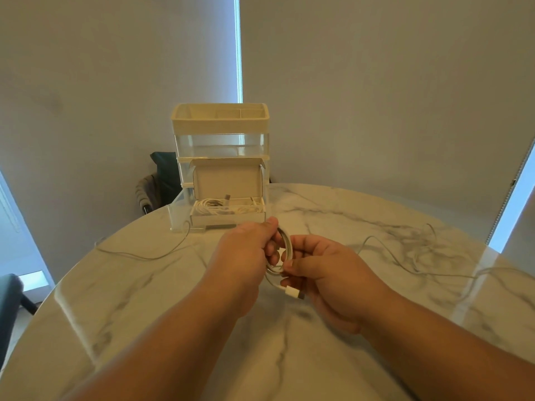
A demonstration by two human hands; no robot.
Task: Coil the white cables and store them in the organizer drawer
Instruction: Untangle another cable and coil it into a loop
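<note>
A coiled white cable (286, 244) is held upright between both hands above the marble table (162, 322). My left hand (246, 250) grips the top of the coil with thumb and fingers. My right hand (324, 273) pinches its lower side, and the cable's plug (294, 293) sticks out by the palm. Behind them stands the organizer (220, 123), its bottom drawer (176, 212) pulled open. In the drawer sits an open white box (228, 219) holding several coiled white cables (214, 208).
A loose white cable (150, 257) trails over the table at the left. Tangled white cables (417, 250) lie at the right. Dark chairs (162, 180) stand behind the table's far edge and at the left edge (8, 302).
</note>
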